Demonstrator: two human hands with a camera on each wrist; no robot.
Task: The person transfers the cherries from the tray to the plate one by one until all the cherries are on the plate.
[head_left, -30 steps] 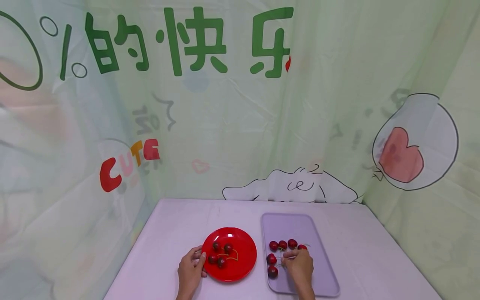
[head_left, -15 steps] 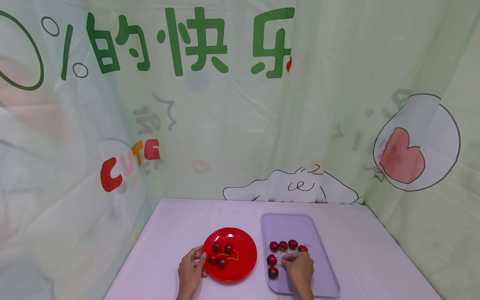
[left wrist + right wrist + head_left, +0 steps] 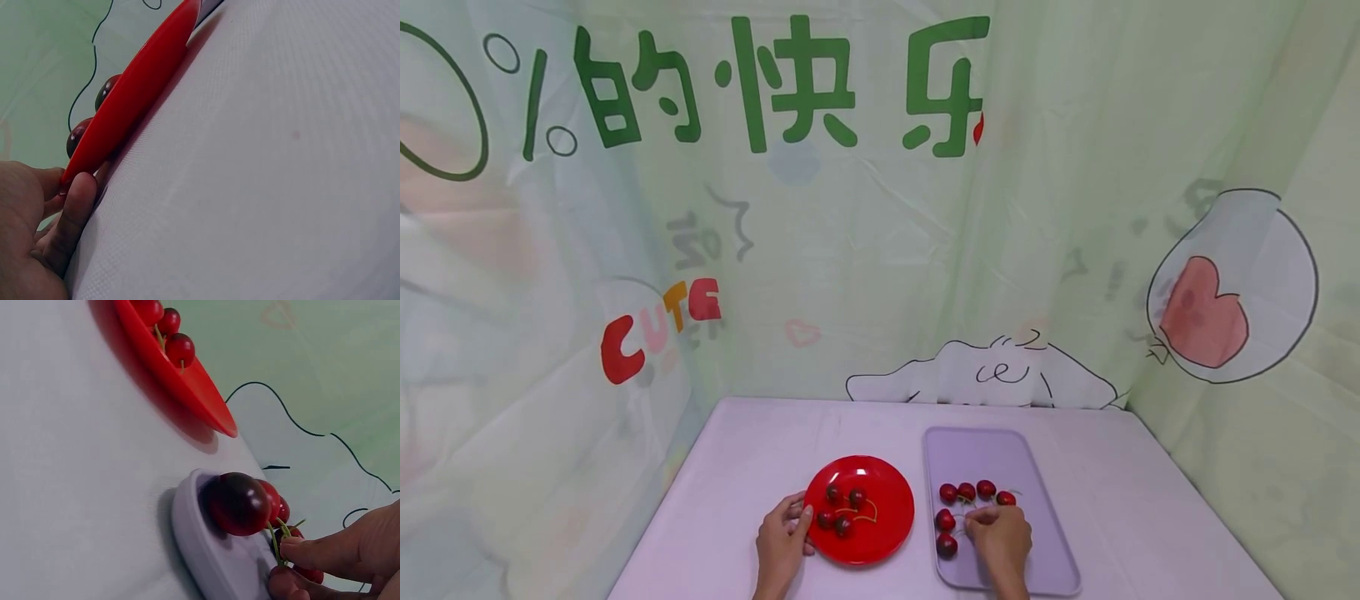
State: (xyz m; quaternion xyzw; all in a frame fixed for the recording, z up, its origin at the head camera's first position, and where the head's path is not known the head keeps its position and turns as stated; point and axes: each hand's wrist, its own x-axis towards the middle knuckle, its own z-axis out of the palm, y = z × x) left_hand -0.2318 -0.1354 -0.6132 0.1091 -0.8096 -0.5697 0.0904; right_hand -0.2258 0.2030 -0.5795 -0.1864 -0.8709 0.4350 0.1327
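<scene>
My left hand (image 3: 781,540) grips the left rim of a round red plate (image 3: 891,508); in the left wrist view the thumb and fingers pinch the plate's edge. Several dark red cherries with stems, such as one cherry (image 3: 843,526), lie on the plate. My right hand (image 3: 1006,540) is over the lilac tray (image 3: 977,450). In the right wrist view its thumb and finger pinch a green cherry stem (image 3: 284,529) among the fruit; which cherry it belongs to I cannot tell. A large dark cherry (image 3: 239,503) sits close by at the tray's end.
On the tray, more cherries form a bent row, among them a cherry (image 3: 986,489) at the top and another cherry (image 3: 947,546) at lower left. Plate and tray stand side by side on a white-covered table (image 3: 760,450). A printed curtain (image 3: 880,250) hangs behind.
My right hand has shifted very slightly to the right over the tray. The left hand, plate and cherries stay where they were.
</scene>
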